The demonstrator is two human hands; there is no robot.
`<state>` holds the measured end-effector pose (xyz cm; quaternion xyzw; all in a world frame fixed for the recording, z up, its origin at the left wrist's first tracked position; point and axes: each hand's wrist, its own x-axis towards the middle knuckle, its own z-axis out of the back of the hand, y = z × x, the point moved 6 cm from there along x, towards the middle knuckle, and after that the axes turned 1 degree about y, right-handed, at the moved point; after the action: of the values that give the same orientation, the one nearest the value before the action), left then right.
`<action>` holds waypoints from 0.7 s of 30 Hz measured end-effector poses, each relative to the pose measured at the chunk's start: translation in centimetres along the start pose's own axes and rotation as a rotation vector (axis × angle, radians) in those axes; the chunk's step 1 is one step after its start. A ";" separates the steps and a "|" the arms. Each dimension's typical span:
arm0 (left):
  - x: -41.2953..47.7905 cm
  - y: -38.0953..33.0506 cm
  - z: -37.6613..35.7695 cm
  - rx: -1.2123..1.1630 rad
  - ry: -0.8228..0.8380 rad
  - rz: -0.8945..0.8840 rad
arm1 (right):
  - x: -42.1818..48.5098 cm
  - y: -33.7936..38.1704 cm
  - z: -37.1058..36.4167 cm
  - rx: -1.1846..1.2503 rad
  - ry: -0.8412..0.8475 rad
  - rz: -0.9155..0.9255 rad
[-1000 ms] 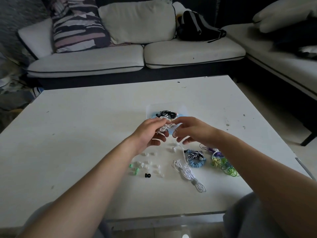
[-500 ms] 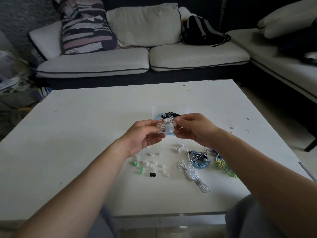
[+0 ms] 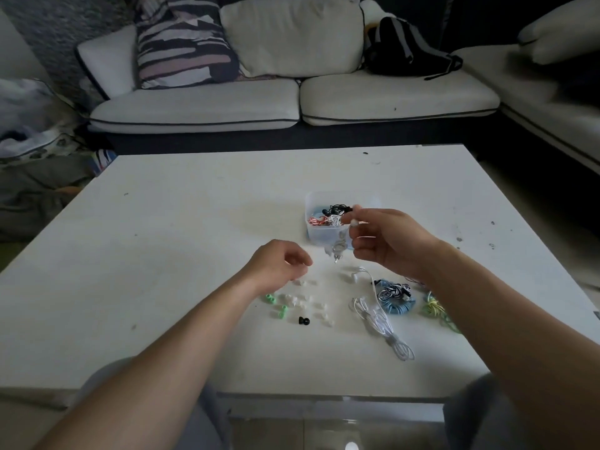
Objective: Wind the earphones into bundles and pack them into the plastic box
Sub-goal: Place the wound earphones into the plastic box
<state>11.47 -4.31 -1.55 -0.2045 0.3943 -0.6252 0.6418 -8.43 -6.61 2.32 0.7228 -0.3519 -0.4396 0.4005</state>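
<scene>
A clear plastic box (image 3: 312, 236) stands mid-table with black and red-white earphone bundles inside. My right hand (image 3: 386, 241) is raised just in front of the box and pinches a white earphone (image 3: 337, 248), whose cord and plug dangle below the fingers. My left hand (image 3: 279, 264) hovers lower and to the left, fingers loosely curled, holding nothing. On the table near me lie a loose white earphone (image 3: 380, 323), a blue bundle with a black-white one on top (image 3: 394, 298), and a green-yellow bundle (image 3: 435, 308) beside my right forearm.
Several small ear tips, white, green and one black (image 3: 304, 320), are scattered under my left wrist. The white table (image 3: 162, 254) ends close to my knees. A white sofa with cushions and a black bag stands behind it.
Both hands were together on the white earphone at the box. My left hand has let go and dropped back toward me; my right hand alone now holds the dangling earphone.
</scene>
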 end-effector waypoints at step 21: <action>3.4 0.4 -5.7 0.610 0.023 -0.251 | 3.3 -1.4 1.3 -0.371 -0.111 0.166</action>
<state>7.07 -6.19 -6.11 -0.0430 0.1676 -0.7910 0.5868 -8.19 -9.23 -0.49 0.5797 -0.3447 -0.5017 0.5417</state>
